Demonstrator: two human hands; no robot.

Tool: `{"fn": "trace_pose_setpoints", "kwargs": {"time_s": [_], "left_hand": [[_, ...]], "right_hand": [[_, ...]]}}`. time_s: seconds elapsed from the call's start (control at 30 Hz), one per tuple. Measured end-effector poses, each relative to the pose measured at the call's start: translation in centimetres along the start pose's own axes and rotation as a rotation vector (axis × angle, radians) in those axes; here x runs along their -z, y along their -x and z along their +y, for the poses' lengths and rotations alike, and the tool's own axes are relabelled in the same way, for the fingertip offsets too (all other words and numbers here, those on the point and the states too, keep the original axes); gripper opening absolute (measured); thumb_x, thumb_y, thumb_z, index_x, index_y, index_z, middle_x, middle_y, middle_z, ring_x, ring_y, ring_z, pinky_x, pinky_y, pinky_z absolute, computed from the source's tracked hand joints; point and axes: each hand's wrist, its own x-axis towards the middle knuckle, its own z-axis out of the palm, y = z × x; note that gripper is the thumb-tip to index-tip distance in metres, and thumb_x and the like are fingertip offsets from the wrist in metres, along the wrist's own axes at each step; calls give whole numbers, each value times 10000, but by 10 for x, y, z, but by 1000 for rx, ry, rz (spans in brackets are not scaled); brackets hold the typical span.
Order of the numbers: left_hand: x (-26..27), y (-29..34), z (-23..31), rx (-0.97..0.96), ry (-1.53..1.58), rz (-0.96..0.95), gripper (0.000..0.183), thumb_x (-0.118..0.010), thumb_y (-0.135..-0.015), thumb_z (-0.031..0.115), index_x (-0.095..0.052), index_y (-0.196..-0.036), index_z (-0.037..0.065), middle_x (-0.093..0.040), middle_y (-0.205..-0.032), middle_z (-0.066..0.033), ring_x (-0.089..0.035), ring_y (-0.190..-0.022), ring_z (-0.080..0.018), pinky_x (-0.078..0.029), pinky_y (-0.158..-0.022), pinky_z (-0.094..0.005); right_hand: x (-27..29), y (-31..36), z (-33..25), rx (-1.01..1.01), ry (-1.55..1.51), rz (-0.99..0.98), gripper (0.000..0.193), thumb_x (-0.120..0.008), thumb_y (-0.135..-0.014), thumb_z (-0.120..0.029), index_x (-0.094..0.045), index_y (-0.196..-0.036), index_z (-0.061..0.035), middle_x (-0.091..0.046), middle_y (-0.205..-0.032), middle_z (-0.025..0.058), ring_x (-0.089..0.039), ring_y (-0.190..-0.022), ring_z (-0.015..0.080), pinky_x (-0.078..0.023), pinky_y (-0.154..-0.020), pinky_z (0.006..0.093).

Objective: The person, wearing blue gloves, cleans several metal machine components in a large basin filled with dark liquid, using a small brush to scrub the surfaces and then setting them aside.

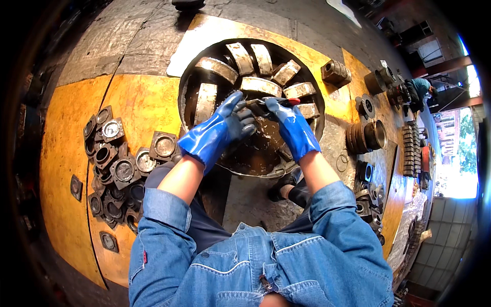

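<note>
L hand (225, 123): mid-frame, in over the basin; fingers half curled, upper ones at the dark piece. Can't tell from my cam if that grip is firm or just a steadying touch.
R hand (290, 120): just R of ctr; grip looks wrapped round a red-ended tool (294, 102), red tip poking out past the glove. Tool type unclear to me.
Dark piece (257, 108): frame ctr, btwn both hands, over the basin; outline partly hidden. Held there prob. so both hands reach it & any drips or bits drop back in.
Blue gloves (303, 137): both hands, wet shine; prob. worn vs. oil/grime. Denim sleeves (333, 197) turned up clear of cuffs, I'd guess to stay dry.
Basin (250, 159): upper ctr, round, dark, wet-looking inside; sits close in front of the knees, which I read as easy reach.
Curved blocks (261, 86): fanned round the basin's far half, upper ctr; leaves the near part free to work over, I'd say.
Square flanged parts (124, 170): loose heap, L of frame, on yellow boards (66, 138); prob. dumped in arm's reach, boards maybe sparing the floor.
Ring stack (376, 135): R of frame, apart from the heap; looks sorted by kind.
Co-worker (420, 88): far R, bent over, well apart.
</note>
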Motion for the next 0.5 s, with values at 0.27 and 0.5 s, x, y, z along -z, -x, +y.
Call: {"fn": "trace_pose_setpoints", "kwargs": {"time_s": [0.27, 0.5], "left_hand": [[21, 2, -72, 399, -59, 49, 524, -734, -989, 540, -677, -1235, 81, -676, -1151, -131, -651, -1103, -318, -552, -999, -515], [32, 13, -96, 356, 48, 228, 509, -750, -1002, 448, -605, -1304, 65, -652, -1171, -121, -649, -1069, -319, -597, -927, -534]], "right_hand": [[-12, -16, 3, -27, -175, -163, 685, -775, -1005, -493, -633, -1472, -12, -699, -1412, 106, -625, -1297, 191, -456, -1133, 333], [-42, -115, 78, 107, 83, -289, 417, -862, -945, -352, -786, -1243, -71, -805, -1120, 51, -717, -1029, 141, -565, -986, 327]]}}
